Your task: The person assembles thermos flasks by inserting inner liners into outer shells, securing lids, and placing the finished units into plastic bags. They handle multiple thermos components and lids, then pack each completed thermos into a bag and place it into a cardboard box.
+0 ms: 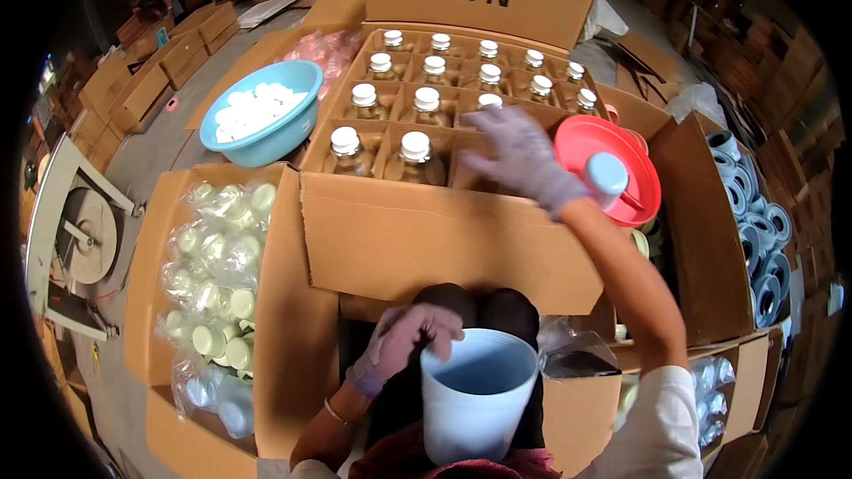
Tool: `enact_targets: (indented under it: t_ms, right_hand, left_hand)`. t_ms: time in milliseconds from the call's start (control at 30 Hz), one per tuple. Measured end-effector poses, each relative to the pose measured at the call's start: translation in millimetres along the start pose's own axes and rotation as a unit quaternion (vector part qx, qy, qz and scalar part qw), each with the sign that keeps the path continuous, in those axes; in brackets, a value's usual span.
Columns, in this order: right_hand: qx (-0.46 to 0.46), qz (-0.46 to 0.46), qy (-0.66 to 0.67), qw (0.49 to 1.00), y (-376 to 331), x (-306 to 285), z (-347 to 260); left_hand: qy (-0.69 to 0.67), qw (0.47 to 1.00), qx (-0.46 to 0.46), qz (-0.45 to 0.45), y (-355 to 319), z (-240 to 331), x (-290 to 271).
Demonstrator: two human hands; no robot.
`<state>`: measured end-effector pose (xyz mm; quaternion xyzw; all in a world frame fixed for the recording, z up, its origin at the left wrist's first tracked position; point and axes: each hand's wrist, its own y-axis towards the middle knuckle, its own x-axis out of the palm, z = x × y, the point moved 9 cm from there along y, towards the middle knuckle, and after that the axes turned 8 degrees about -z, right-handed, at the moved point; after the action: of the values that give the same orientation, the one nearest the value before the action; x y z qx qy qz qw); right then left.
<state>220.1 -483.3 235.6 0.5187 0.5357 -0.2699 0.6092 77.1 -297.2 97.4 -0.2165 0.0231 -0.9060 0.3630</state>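
Observation:
My right hand (517, 153), in a grey glove, reaches over the front right of a divided carton (444, 222). Its fingers are spread beside a white bottle cap (489, 101), and I see nothing held in them. Clear bottles with white caps, such as this front bottle (415, 160), stand upright in the compartments. On my lap is a deep light-blue plastic tub (479, 408), tilted toward me. My gloved left hand (410, 341) has its fingers curled over the tub's left rim. The tub's bottom is hidden.
A blue basin (266, 137) of white caps stands at the left, above a box of bagged pale-green cups (213, 293). At the right, a red basin (643, 146) holds a light-blue cup (607, 174). Blue ring-shaped parts (754, 235) lie beyond a carton wall.

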Motion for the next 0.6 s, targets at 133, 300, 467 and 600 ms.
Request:
enact_targets:
  t_ms: [133,300,467,600]
  right_hand:
    - [0.083,-0.135,0.066,0.985,63,121,-5]
    - [0.029,-0.049,0.016,0.998,67,68,-7]
    - [-0.127,0.196,-0.001,0.972,-5,-121,-69]
    - [-0.259,0.216,-0.098,0.936,-106,-117,-129]
  left_hand:
    - [-0.078,0.978,0.192,0.003,39,19,-36]
    - [-0.086,0.975,0.186,0.087,54,51,-83]
    - [-0.202,0.973,0.114,0.022,82,88,-54]
    - [-0.265,0.930,0.198,-0.160,103,129,-6]
